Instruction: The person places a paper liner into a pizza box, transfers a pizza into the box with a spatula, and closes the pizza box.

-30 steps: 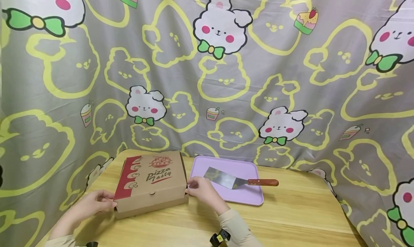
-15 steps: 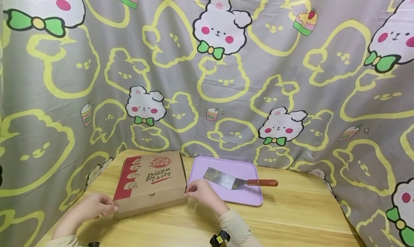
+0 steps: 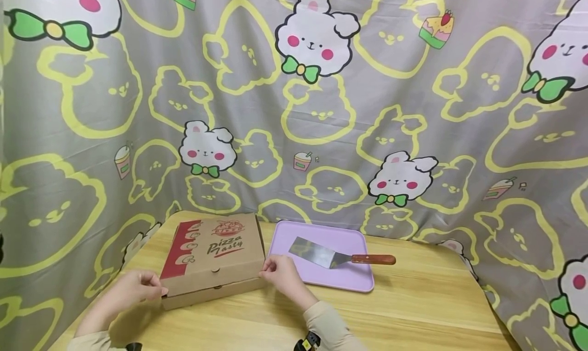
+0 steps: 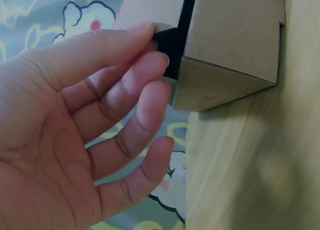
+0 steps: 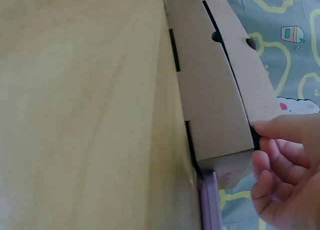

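A brown cardboard pizza box (image 3: 229, 264) with a red printed band stands at the left of the table. Its lid is slightly raised at the front, with a dark gap above the base. My left hand (image 3: 133, 290) pinches the lid's front left corner between thumb and index finger; the left wrist view shows the other fingers (image 4: 155, 105) loosely bent. At the front right corner, my right hand (image 3: 282, 274) pinches the lid between thumb and fingers, as the right wrist view also shows (image 5: 290, 165). The inside of the box is hidden.
Right of the box lies a lilac tray (image 3: 358, 279), close against it. A metal spatula (image 3: 317, 252) with a wooden handle rests on the tray, the handle reaching past its right rim. A patterned curtain (image 3: 331, 136) hangs behind the wooden table (image 3: 422, 300).
Both hands have lifted the lid's front edge a little, and a gap now shows between lid and base. The tray and spatula have stayed where they were.
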`<state>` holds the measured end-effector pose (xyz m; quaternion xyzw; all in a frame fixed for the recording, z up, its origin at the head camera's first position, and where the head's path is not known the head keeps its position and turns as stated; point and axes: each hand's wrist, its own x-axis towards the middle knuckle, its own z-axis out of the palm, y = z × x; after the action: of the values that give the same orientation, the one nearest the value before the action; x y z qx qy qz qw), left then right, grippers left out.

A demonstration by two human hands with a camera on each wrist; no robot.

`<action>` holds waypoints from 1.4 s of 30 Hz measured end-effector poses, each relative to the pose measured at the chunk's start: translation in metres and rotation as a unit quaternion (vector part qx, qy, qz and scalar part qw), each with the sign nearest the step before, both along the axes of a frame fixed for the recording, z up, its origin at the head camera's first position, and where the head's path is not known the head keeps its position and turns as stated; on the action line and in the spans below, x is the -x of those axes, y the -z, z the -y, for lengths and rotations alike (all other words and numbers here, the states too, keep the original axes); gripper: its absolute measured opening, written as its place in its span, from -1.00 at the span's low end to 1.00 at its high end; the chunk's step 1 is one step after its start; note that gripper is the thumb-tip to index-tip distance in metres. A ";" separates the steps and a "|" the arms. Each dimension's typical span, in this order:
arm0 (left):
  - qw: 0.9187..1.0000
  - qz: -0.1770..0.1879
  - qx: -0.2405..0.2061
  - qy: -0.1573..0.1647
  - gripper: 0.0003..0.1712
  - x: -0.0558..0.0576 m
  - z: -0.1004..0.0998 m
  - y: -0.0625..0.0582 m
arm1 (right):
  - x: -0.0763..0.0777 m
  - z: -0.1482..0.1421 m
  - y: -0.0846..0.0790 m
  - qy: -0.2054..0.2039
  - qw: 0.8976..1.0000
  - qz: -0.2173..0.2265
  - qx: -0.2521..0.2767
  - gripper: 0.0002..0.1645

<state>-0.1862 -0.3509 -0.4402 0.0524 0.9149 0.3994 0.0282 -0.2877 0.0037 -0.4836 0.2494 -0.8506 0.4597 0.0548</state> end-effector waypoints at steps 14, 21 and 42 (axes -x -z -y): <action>0.998 -0.009 0.039 -0.054 -0.76 0.002 -0.002 0.006 | -0.003 0.003 0.005 0.024 0.999 -0.043 -0.012 -0.79; 0.997 0.004 0.040 -0.060 -0.74 0.002 -0.003 0.003 | -0.002 0.003 0.004 0.026 0.998 -0.045 -0.021 -0.79; 0.999 0.002 0.013 -0.035 -0.71 0.004 -0.003 0.007 | -0.002 0.002 0.002 0.003 0.999 -0.028 -0.022 -0.79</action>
<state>-0.1903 -0.3476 -0.4470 0.0197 0.9210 0.3887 0.0168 -0.2854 0.0021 -0.4854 0.2604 -0.8594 0.4336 0.0748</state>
